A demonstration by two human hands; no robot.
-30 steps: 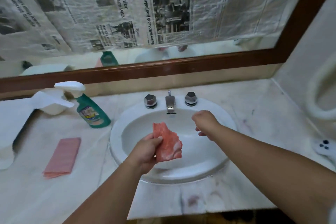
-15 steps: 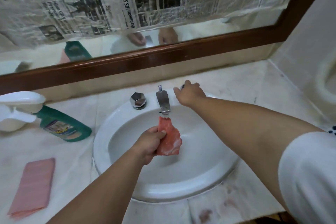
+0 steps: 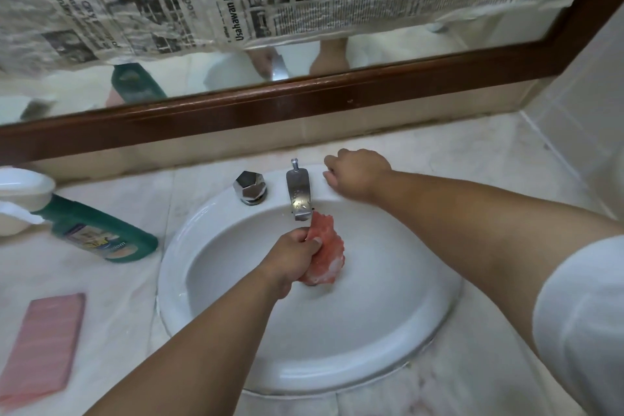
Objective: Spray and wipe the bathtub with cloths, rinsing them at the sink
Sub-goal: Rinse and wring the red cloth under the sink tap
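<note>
One crumpled red cloth [image 3: 325, 252] is bunched in the left hand's [image 3: 293, 257] tight grip, just under the spout [image 3: 299, 194] inside the white sink [image 3: 175, 268], while the right hand [image 3: 358, 177] curls beside the spout, its hold impossible to judge.

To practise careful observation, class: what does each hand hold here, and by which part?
Left hand grips the red cloth round its bunched middle, under the spout. Right hand curls beside the spout; anything under it is hidden.

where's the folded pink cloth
Head view, lower left: the folded pink cloth lies flat on the counter, left of the sink, in front of the green spray bottle.
</note>
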